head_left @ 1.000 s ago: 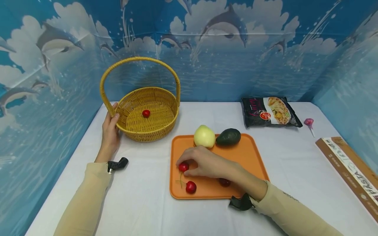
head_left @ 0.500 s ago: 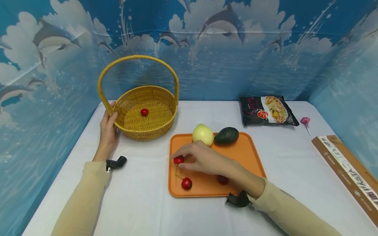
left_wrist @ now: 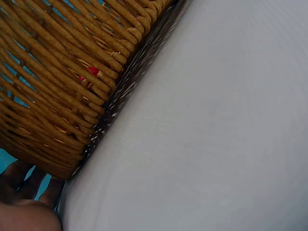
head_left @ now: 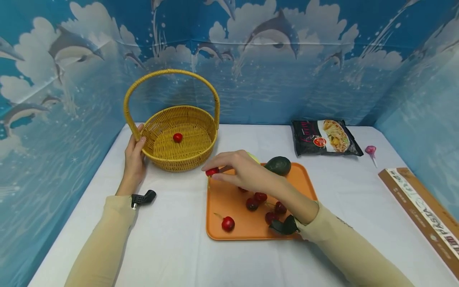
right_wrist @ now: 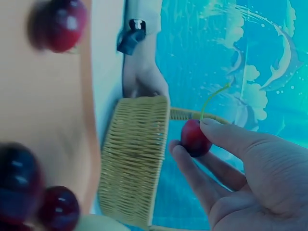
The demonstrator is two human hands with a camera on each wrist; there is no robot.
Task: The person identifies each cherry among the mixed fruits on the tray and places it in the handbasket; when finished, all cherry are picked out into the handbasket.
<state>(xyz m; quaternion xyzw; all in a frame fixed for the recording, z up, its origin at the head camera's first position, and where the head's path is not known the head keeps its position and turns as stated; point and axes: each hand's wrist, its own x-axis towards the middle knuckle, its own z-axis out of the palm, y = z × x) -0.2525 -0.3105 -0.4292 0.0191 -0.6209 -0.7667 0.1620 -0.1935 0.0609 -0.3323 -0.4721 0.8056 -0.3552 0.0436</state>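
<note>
One box [head_left: 426,213] reads "PASTA"; the right grip [head_left: 247,171] pinches a cherry [right_wrist: 195,138], the left grip [head_left: 134,159] holds the basket [head_left: 179,164].

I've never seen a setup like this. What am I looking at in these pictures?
There's no robot: a person works with bare hands. The wide pictures come from a camera worn on the head; the two close-ups come from cameras on the wrists.

The left hand holds the side of a wicker basket, which has one red cherry inside. The right hand has a stemmed cherry in its grip, between thumb and fingers.

More cherries and an avocado lie on an orange tray. To its right are a black food packet, a lollipop and a pasta box.
</note>
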